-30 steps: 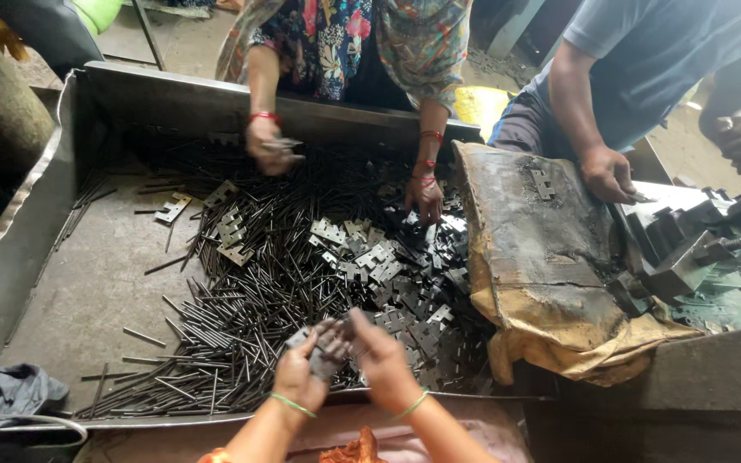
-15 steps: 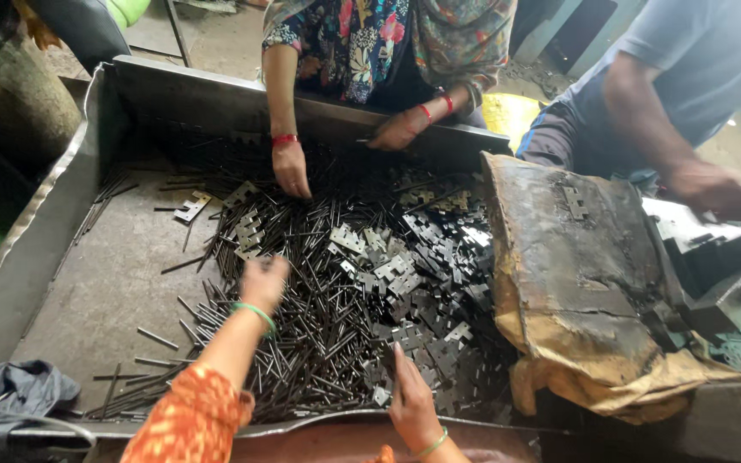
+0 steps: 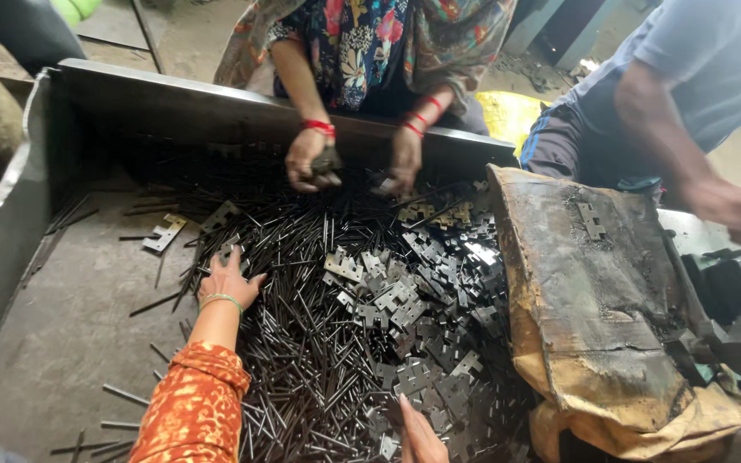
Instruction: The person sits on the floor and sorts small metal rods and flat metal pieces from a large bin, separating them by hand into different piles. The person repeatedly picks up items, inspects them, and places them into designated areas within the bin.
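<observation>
Orange patterned sleeve [image 3: 195,403]; dark pins [image 3: 302,343]; grey tray [image 3: 53,343].

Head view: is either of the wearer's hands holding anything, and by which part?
Neither visibly. The left hand lies spread on the heap of thin dark metal pins; the right hand rests among flat grey hinge plates.

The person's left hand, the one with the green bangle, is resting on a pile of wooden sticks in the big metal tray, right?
Not quite. The head view shows the left hand with the green bangle resting on a pile of thin dark metal pins, not wooden sticks. The rest is right: the pile lies in the big metal tray.
</observation>
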